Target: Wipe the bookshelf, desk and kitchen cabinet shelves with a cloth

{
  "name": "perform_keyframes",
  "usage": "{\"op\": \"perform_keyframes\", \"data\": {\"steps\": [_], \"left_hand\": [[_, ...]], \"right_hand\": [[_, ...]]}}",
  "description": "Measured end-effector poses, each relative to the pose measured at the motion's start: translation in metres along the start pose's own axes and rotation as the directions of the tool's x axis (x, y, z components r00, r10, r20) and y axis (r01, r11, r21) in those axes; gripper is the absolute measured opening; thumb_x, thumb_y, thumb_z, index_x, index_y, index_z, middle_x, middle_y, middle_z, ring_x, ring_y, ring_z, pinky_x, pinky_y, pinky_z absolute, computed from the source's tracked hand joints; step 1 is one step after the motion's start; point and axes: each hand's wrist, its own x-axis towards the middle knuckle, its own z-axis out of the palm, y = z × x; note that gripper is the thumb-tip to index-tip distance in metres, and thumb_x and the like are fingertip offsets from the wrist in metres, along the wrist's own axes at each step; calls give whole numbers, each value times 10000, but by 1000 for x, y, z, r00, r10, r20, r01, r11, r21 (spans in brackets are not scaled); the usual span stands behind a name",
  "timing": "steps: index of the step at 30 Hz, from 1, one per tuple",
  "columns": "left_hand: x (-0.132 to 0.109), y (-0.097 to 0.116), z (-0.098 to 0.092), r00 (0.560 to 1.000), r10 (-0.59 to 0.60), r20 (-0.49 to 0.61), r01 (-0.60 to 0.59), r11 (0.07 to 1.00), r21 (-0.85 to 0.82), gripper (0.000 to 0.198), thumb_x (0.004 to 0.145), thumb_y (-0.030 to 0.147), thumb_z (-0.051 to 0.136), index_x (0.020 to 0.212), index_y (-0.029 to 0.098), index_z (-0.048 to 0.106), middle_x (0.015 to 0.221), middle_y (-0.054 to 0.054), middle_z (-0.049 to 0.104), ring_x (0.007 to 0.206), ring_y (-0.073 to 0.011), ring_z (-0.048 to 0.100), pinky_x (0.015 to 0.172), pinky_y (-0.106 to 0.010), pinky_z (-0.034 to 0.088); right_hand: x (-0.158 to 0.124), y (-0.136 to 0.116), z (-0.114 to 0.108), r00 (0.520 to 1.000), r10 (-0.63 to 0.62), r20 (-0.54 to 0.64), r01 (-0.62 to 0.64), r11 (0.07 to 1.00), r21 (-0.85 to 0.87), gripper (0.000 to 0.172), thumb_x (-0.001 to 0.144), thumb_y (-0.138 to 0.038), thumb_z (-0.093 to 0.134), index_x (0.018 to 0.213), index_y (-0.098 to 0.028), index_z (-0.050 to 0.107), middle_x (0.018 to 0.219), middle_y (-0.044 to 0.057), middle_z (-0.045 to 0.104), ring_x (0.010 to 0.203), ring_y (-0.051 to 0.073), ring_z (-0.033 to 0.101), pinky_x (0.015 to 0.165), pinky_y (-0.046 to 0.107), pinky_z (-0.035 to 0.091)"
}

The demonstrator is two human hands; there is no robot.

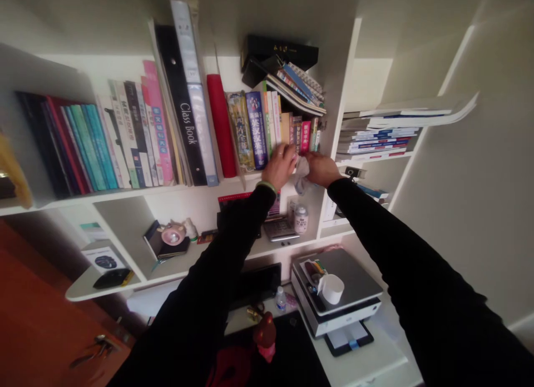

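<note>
Both hands meet at the front of the upper shelf point(183, 188), by a row of small books. My left hand point(279, 167), with a ring and a green bracelet, has its fingers curled in front of the book spines; what they hold, if anything, is hidden. My right hand point(321, 169) is closed on a crumpled greyish cloth point(301, 174), which hangs between the two hands over the shelf edge. Just left of them stand a thick blue dictionary point(256, 130) and a red roll-like object point(221, 125). A pink book point(305, 135) is right behind the hands.
Notebooks point(298, 84) lie tilted atop the small books, under a black box point(283, 50). Stacked books point(377, 134) fill the right compartment. Below are a pale can point(301, 219), a pink round object point(173, 233), a printer point(337, 287) bearing a white roll point(332, 288), and a bottle point(281, 299).
</note>
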Motion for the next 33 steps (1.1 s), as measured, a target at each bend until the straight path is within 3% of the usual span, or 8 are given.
{"op": "perform_keyframes", "data": {"steps": [5,11,20,27,30,33], "left_hand": [[-2,0,-1,1000,15,-26,-15,1000,2,386,1138,294,490,1483,167,608,1496,-190,607,1400,-307,655,1197,-408,549],[-1,0,3,1000,2,-22,-3,1000,-19,404,1138,292,486,1500,165,610,1517,-196,597,1352,-308,672,1160,-415,572],[-3,4,-3,1000,-12,-18,11,1000,-23,417,1105,226,540,1507,138,609,1531,-216,582,1371,-307,660,1160,-410,572],[-2,3,-3,1000,-1,-8,1,1000,-15,395,1140,315,493,1489,167,605,1535,-202,603,1378,-314,676,1180,-448,570],[-2,2,-2,1000,-14,-24,13,999,-40,389,1117,267,523,1494,204,595,1561,-176,594,1424,-319,650,1202,-471,562],[-2,1,-1,1000,-26,-15,26,999,-45,445,1106,247,535,1542,161,551,1599,-204,555,1460,-317,621,1220,-444,548]], "right_hand": [[-8,3,-1,999,46,16,-44,995,-94,556,845,-203,700,1371,-34,641,1295,292,728,1184,375,732,964,408,580],[12,0,-5,993,50,103,-38,993,-113,647,804,-238,753,1416,-54,653,1335,266,727,1177,378,745,964,410,589],[-6,-1,3,977,-208,-46,213,964,162,602,849,-219,682,1444,-133,684,1468,175,724,1309,330,718,1091,379,575],[9,7,1,999,-29,38,27,998,56,537,918,-306,667,1429,-143,706,1408,195,753,1196,369,758,971,431,600],[1,-1,0,995,-101,3,100,988,116,548,907,-267,669,1439,-139,701,1449,187,734,1242,352,743,1015,403,586],[-8,-2,-1,978,-202,-56,209,958,195,503,917,-248,658,1407,-158,722,1477,161,725,1280,320,728,1059,365,570]]}}
